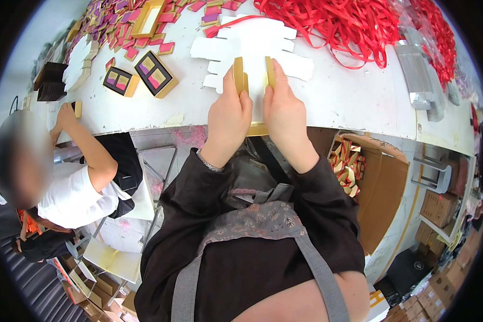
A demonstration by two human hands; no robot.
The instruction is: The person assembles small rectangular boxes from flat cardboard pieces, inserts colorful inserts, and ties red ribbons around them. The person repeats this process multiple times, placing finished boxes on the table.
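Over the near edge of the white table, my left hand [228, 118] pinches an upright gold card strip [240, 75]. Facing it, my right hand [285, 115] has its fingers closed on a second gold card strip [270, 72]. A gold edge [257, 129] shows below, between my wrists. Whether these gold parts belong to one box cannot be made out, as my hands cover much of them. Just beyond my fingertips lie white die-cut card sheets [252, 40] with notched edges, overlapping one another.
Left of the sheets stand two gold boxes [155, 75] with black inserts. Small pink and gold pieces [129, 24] cover the far left. A red ribbon heap [338, 24] lies far right. A carton [381, 188] stands below, right. A co-worker [75, 182] sits at left.
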